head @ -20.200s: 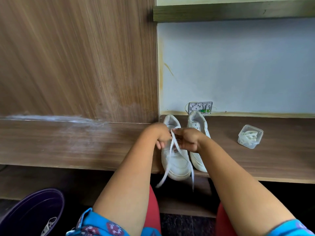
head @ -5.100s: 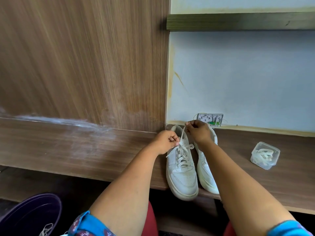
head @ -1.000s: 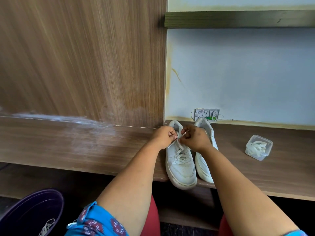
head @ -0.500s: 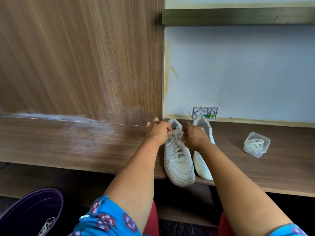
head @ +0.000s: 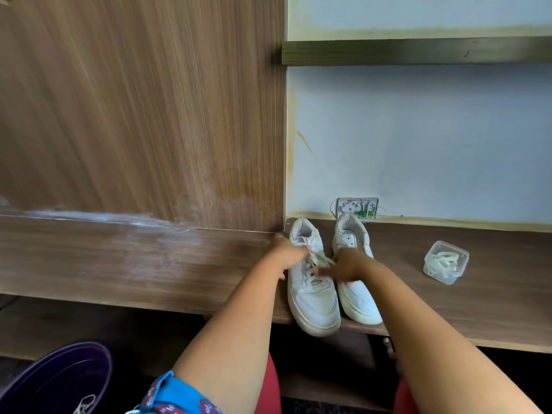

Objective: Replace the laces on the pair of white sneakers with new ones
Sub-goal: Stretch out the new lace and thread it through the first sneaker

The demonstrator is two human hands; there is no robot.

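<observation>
Two white sneakers stand side by side on the wooden shelf (head: 119,264), toes toward me. The left sneaker (head: 313,300) is threaded with a white lace (head: 318,259) bunched in loops over its tongue. My left hand (head: 286,253) lies against that shoe's left side, fingertips pinching the lace. My right hand (head: 348,264), blurred by motion, reaches in from the right and pinches the lace loops too. The right sneaker (head: 358,297) shows bare eyelets near its collar; my right hand hides its middle.
A small clear plastic box (head: 445,262) holding white laces sits on the shelf to the right. A purple bin (head: 59,380) with a loose lace (head: 83,406) in it stands below left. A wall socket plate (head: 357,207) is behind the shoes.
Both hands have dropped from the collar of the left sneaker down to its lace loops. The camera has tilted a little; the shoes and box have not moved.
</observation>
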